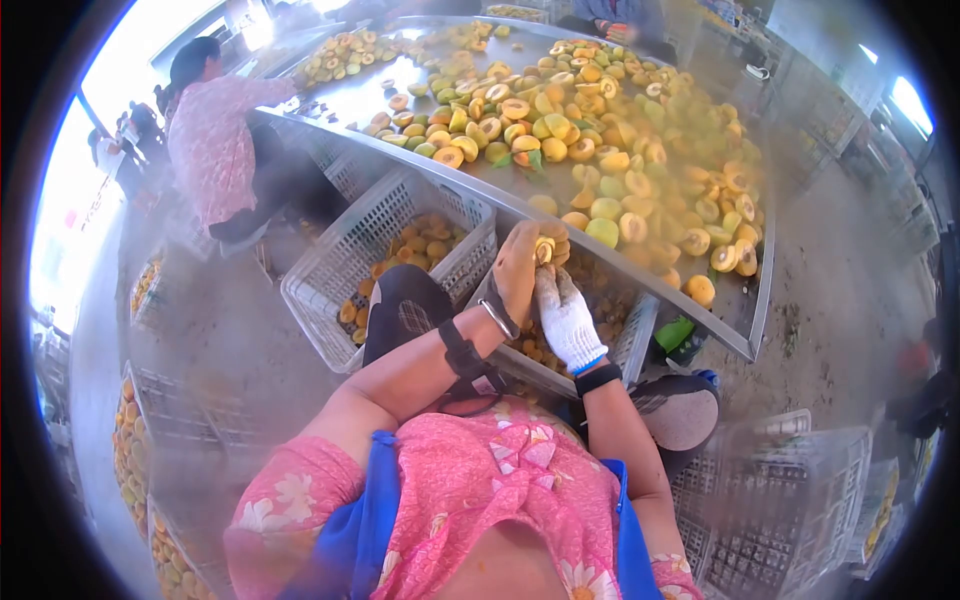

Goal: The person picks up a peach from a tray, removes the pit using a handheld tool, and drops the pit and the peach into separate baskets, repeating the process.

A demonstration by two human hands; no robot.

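Observation:
My left hand (517,268), bare and with a watch at the wrist, has its fingers wrapped round a yellow apricot (544,250) whose cut face shows. My right hand (567,322) wears a white knitted glove with a blue cuff edge. Its fingertips are pressed together at the near side of the same apricot. Both hands meet just off the metal table's near edge, over a plastic crate (637,338) with apricots in it. To the left, another grey crate (390,205) holds apricot halves (425,240).
A metal-rimmed table (470,182) bears a large heap of whole and halved apricots (560,115). A person in pink (215,150) works at its left side; another person (620,22) is at the far side. Stacked crates (780,500) stand at lower right, with fruit-filled crates (130,445) at lower left.

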